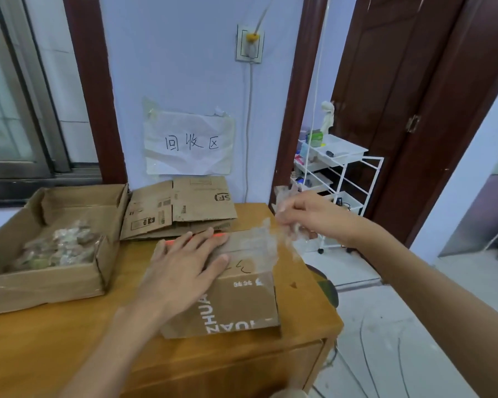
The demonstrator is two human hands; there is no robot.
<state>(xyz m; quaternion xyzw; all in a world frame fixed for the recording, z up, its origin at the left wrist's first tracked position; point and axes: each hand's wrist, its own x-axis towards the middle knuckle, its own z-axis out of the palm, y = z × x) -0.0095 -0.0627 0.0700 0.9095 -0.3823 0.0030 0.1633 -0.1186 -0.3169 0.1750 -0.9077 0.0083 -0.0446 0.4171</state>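
A flattened brown cardboard box [236, 305] printed with white letters lies on the wooden table [69, 340]. My left hand [184, 265] presses flat on its top with fingers spread. Clear packing tape [270, 242] is partly peeled off the box's right end and stretches up into my right hand [305, 216], which pinches a crumpled wad of it above the table's right edge. An orange object [223, 234] peeks out just beyond my left fingertips.
An open cardboard box [41, 285] at the left holds a pile of crumpled tape. Flattened cardboard [181, 208] is stacked at the back against the wall, under a paper sign [189, 143]. A white wire trolley [337, 173] stands right of the table by a dark door.
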